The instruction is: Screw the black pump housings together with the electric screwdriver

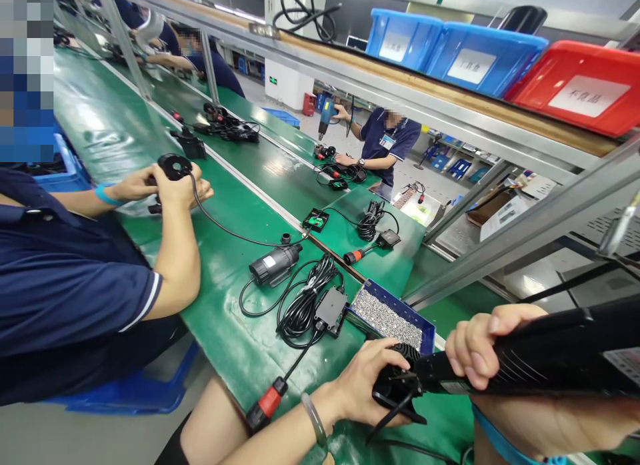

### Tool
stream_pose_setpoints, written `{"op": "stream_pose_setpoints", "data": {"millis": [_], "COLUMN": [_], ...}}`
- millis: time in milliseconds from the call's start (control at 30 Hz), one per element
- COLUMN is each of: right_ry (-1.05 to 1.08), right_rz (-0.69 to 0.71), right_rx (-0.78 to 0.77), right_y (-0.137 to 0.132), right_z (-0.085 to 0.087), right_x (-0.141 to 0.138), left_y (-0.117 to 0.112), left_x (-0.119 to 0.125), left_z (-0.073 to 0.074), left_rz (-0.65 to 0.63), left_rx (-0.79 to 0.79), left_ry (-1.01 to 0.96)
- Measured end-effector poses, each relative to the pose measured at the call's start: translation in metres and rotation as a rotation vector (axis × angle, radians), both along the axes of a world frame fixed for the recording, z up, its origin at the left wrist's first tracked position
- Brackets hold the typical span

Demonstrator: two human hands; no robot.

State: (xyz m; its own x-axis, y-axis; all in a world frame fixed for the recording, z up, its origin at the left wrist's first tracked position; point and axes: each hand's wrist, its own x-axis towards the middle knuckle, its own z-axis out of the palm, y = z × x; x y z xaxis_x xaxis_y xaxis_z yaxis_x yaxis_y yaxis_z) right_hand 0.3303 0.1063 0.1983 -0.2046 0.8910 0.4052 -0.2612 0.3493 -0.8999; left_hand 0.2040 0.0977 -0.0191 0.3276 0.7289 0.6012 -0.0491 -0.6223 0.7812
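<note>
At the bench's lower right, my left hand (357,385) is closed around a black ribbed plastic housing (393,388), with a cable running below it. My right hand (475,348) grips a black electric screwdriver (545,348). The screwdriver's nose points left and meets the housing near my left fingertips; the exact contact is too small to make out. Just behind the housing stands a blue tray of small silvery screws (387,318). Left of the tray lie a coiled black cable (310,298) with a flat grey box (331,309) and a red-and-black connector (267,403).
A black pump (274,263) lies on the green bench (220,271). At left, a co-worker's hands (177,188) hold a round black part; another person across holds a heat gun (326,118). Blue bins (493,58) and a red bin (583,88) sit on the shelf above.
</note>
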Motion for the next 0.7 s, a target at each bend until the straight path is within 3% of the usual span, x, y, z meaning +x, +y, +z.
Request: {"op": "stream_pose_setpoints", "data": {"millis": [333,700], "right_ry": [0.02,0.039], "right_rz": [0.062,-0.05], "right_rx": [0.044,0.058], "right_y": [0.0094,0.0075], "right_z": [0.0014,-0.0009], "right_x": [0.0003,0.0], "left_y": [0.0018,0.0007], "left_x": [0.0025,0.0028], "left_z": [-0.0006,0.0025], "left_rz": [0.006,0.038], "left_rx": [-0.007,0.027], "left_ry": [0.021,0.003]}}
